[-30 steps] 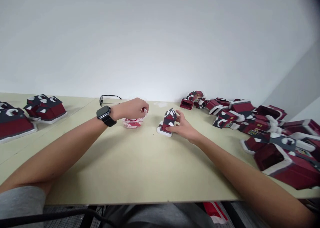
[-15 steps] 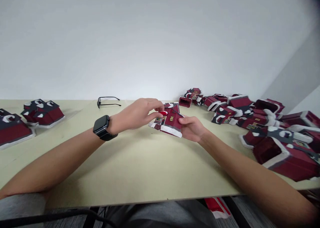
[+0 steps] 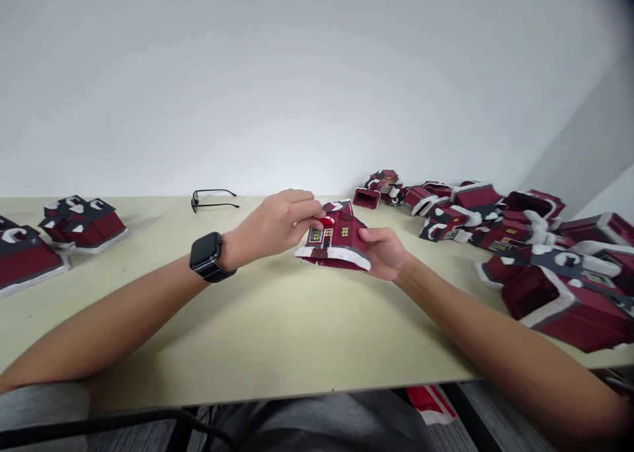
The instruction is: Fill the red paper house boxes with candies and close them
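Note:
A dark red miniature house [image 3: 341,232] with yellow windows and a snowy white base is held above the table, its open underside tilted towards me. Its right side rests in my right hand [image 3: 384,254], thumb on the wall and the other fingers mostly hidden behind. From the left, my left hand [image 3: 290,221] closes thumb and fingers on the house's front by the roof. At those fingertips shows a bright red and white piece [image 3: 327,221] above the door; whether it is loose or part of the house I cannot tell.
Several similar houses [image 3: 510,230] lie heaped on the right. A few more houses [image 3: 89,224] stand upright at the left. Black eyeglasses [image 3: 215,199] lie near the wall. The pale table's front edge [image 3: 297,397] runs before my lap, with a black cable [image 3: 123,422] below it.
The house has turned, its left end lowering, so its base now runs more level and the open underside shows. Both hands stay on it.

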Available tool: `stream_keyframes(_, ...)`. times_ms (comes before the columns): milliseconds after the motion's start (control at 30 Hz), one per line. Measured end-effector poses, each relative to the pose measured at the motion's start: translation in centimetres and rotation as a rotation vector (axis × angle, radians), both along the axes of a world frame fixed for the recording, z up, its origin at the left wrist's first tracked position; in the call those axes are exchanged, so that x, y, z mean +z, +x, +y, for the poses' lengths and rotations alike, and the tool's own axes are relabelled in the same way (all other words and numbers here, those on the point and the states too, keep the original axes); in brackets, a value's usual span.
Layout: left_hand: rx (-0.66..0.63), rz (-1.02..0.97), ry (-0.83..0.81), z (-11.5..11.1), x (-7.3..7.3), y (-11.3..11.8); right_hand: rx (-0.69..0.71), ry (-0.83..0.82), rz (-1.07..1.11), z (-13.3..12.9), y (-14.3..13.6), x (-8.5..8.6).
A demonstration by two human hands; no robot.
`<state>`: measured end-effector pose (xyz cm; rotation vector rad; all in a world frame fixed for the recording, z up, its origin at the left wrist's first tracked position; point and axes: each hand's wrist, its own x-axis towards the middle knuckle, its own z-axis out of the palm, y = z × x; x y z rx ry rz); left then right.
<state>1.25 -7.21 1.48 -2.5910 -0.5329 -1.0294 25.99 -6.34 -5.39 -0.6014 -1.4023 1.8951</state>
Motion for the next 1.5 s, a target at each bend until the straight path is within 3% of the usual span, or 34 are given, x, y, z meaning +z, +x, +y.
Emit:
stream_keyframes(200,0.028,-0.021,-0.002,-0.3,-0.3,0.2,0.018,0.009,-0.002,0.2,0.2,-0.1)
stream_keyframes(567,0.012,0.093,0.239,0.1,-0.1,-0.2,0.062,-0.039,0.143,-0.2,-0.1,0.4)
stream_keyframes(733,0.009,0.126,0.251,-0.1,0.0,-0.2,0.067,-0.062,0.170,-0.2,0.0,0.3)
stream_keyframes(967,-0.063,-0.029,-0.054,0.4,-0.2,-0.4,0.040,-0.075,0.115,-0.5,-0.2,0.4)
stream_keyframes(1100,-0.013,0.094,-0.240,0.4,1.3,-1.0,0.026,-0.044,0.030,-0.6,-0.3,0.7)
stream_keyframes(1200,-0.063,-0.054,-0.442,-0.2,1.9,-0.7,0.058,0.030,-0.012,-0.8,-1.0,0.7)
stream_keyframes(1300,-0.121,-0.297,-0.673,-1.0,0.8,0.7,0.109,0.064,-0.052,-1.4,-2.4,0.4)
stream_keyframes(1400,-0.115,-0.384,-0.929,-1.6,-1.2,2.3,0.129,0.077,-0.062,-2.3,-3.8,0.0)
stream_keyframes(1500,-0.152,-0.446,-1.024,-1.9,-2.2,2.9,0.097,0.087,-0.042,-3.1,-4.5,-0.1)
